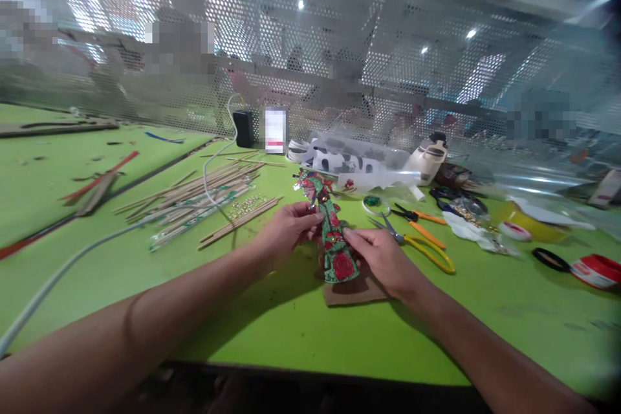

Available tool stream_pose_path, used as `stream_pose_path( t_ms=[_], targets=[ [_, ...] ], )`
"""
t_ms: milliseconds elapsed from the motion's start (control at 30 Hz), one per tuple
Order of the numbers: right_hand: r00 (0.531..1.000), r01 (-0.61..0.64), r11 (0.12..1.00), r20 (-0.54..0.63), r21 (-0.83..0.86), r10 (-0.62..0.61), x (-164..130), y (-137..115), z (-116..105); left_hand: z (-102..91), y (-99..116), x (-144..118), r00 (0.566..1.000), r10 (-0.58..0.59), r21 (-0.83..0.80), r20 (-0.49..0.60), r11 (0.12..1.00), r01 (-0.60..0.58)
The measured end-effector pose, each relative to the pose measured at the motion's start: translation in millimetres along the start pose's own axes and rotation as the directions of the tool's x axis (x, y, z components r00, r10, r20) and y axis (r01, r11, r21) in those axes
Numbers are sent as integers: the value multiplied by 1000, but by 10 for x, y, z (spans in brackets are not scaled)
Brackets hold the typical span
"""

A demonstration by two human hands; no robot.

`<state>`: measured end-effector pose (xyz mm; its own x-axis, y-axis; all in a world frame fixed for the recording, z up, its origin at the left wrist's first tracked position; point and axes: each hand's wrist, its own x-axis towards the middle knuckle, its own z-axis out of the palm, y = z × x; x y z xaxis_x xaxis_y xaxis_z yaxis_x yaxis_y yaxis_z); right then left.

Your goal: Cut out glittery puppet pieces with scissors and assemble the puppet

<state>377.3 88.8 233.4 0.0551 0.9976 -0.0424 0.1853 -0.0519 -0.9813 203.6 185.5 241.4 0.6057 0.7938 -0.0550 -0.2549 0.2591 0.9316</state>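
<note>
In the middle of the head view is a long ornament (334,242) patterned with red roses on green. Its upper end is frilly and shiny, and its lower end is wider. My left hand (291,229) pinches its left edge near the top. With thumb and fingers, my right hand (376,252) grips the right edge lower down. The fingertips behind it are partly hidden. Beneath the ornament and my right hand, a piece of brown cardboard (349,295) lies on the green table (262,330).
Thin wooden sticks (194,191) and loose gold beads (247,206) lie to the left, crossed by a white cable (92,246). Yellow-handled scissors (427,252) and orange-handled pliers (422,223) rest right of my hands. Farther right is a red tape roll (596,270). A perforated screen (330,45) stands behind.
</note>
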Motion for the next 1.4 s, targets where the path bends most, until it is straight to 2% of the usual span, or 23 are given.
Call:
stream_pose_path(
  t_ms=[100, 233, 433, 800, 933, 1033, 1167, 1233, 1300, 1400],
  targets=[
    [998, 20, 995, -57, -99, -26, -4, -52, -79, -6, 1, 11, 1000, 13, 10, -23, 1000, -13],
    [999, -40, 983, -10, -181, 38, -32, -121, -106, -36, -13, 41, 998, 22, 30, -62, 999, -21],
    [986, -144, 974, 55, -176, 156, -45, -130, -36, -66, -20, 55, 995, 19, 62, -94, 998, -13],
    [984, -148, 973, 75, -175, 163, -26, -120, -32, -37, 4, 40, 997, 23, 84, -79, 996, -16],
    [993, -110, 977, 29, -182, 118, -9, -91, -54, -80, -20, 59, 997, 25, 100, -72, 995, -18],
    [998, -35, 982, -49, -185, 27, 13, -85, -100, -84, -16, 51, 998, 30, 105, -46, 994, -25],
    [985, 95, 980, -128, -173, -118, 9, -160, -137, -19, 8, -5, 998, 38, 97, 43, 994, -42],
    [976, 151, 983, -143, -102, -165, -7, -203, -120, 17, 7, -36, 996, 36, 97, 87, 994, -45],
    [976, 180, 982, -136, 59, -170, -15, -215, -85, 40, -4, -59, 992, 32, 101, 122, 994, -44],
    [992, 115, 938, -90, 327, -90, 0, -170, -45, 51, -22, -78, 987, 26, 105, 160, 994, -43]
  ],
)
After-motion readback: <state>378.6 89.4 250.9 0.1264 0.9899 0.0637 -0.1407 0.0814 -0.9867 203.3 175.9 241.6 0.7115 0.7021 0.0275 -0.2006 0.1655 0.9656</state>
